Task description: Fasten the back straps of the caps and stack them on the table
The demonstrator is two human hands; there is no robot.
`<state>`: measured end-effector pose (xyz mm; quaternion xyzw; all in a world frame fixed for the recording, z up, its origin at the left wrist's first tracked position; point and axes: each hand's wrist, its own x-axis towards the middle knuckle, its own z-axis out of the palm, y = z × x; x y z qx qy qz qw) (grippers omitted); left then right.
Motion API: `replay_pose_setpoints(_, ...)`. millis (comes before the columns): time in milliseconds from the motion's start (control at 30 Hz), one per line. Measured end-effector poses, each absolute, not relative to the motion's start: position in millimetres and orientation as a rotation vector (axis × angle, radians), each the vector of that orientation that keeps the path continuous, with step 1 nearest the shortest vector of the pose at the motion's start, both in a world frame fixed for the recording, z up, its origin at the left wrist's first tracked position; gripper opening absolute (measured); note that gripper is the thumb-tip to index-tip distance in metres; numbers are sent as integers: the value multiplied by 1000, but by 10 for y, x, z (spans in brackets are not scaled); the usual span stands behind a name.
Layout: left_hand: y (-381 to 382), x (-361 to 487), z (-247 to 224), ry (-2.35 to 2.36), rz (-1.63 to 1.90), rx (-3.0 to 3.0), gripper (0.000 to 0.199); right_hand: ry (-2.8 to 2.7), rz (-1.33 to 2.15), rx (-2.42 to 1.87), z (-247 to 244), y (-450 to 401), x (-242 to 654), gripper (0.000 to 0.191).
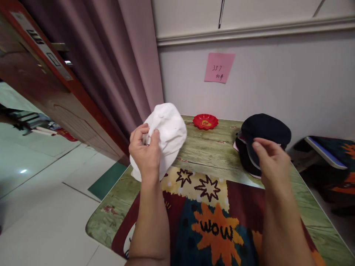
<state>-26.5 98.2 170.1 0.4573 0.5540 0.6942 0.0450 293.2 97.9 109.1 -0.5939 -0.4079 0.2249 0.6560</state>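
Observation:
My left hand (146, 147) is closed on a white cloth cap (169, 129), thumb and fingers pinching its near side. The cap is held at the far left part of the table, its crown upward and its lower edge hanging towards the tabletop. On the right, my right hand (273, 159) has thumb and forefinger pinched at the brim of a navy cap (264, 127). This cap lies on top of a small stack of caps, with a black cap (246, 160) under it. The fingers partly hide the navy brim.
A red scalloped dish (205, 121) stands near the wall. The wood-patterned table (108, 218) carries a colourful mat (191, 229). A pink note (219, 68) sticks to the wall. Curtain (111, 55) and wooden door (72, 107) border the left; a blue-edged padded item (327, 151) lies beyond the right edge.

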Motion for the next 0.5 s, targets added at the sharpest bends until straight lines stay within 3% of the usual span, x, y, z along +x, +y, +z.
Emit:
replay_pose_setpoints(200, 870, 368, 1764, 1127, 1850, 1254, 12, -772, 1367, -957, 1302, 824, 2400, 52)
replay_pose_setpoints(333, 959, 469, 1606, 1184, 1527, 1379, 13, -528, 1363, -820, 1353, 839, 2424, 41)
replay_pose_setpoints(500, 1010, 461, 1522, 1180, 1230, 1370, 22, -561, 1161, -727, 1428, 827, 2545, 48)
